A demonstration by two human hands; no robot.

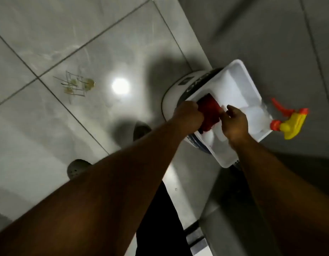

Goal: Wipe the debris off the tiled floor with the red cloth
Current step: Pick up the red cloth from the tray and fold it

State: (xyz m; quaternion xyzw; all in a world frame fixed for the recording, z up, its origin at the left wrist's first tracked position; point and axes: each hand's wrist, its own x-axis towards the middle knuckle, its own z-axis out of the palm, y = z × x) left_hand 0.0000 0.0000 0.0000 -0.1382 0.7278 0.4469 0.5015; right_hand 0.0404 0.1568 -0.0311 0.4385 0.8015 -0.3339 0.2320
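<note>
The red cloth [209,113] is bunched up inside a white plastic tub [249,84], at the tub's near-left end. My left hand [189,114] grips the cloth's left side in a fist. My right hand [235,122] pinches its right edge with fingers curled. The debris [76,86], a small pile of thin sticks and yellowish scraps, lies on the pale tiled floor [49,43] far to the left of both hands.
The tub rests on a round white and dark bucket [175,93] against the grey wall. A yellow and orange spray bottle [291,122] lies at the tub's right end. My two grey shoes [77,168] stand on the tiles below the debris. A lamp glare [120,86] shines on the floor.
</note>
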